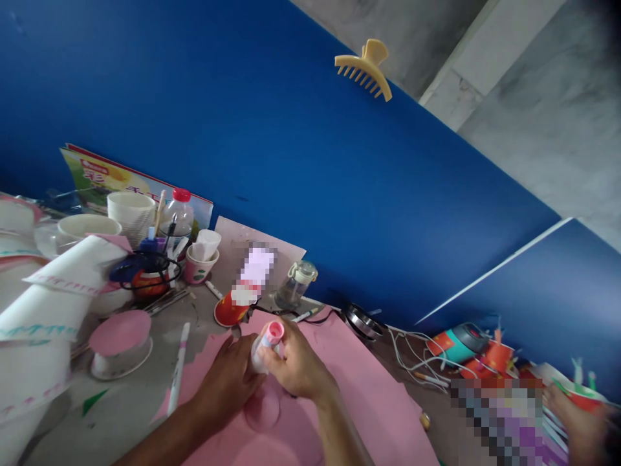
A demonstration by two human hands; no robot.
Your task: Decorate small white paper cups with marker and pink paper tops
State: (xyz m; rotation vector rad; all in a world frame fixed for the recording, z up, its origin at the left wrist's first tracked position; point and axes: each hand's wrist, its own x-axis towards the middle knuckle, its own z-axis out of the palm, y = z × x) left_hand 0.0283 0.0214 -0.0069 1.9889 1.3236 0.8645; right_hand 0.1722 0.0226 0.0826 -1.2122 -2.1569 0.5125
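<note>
Both my hands meet over pink paper (pixel 359 369) on the table. A small whitish tube with a hollow pink end, looking like a glue stick (pixel 274 332), points upward between them. My right hand (pixel 303 366) is closed round it, thumb across its side just below the pink end. My left hand (pixel 230 372) is closed on its lower whitish part from the left; the fingertips are partly hidden. Beneath the hands lies a round pink paper disc (pixel 262 411).
On the left stand a pink-topped paper cup (pixel 121 333), a white marker (pixel 179 369), stacked white cups (pixel 130 210) and a bottle (pixel 177 217). A red cup (pixel 230 310) and a clear jar (pixel 295 285) are ahead. At far right, another person's hand (pixel 565 414) is near cups and cables.
</note>
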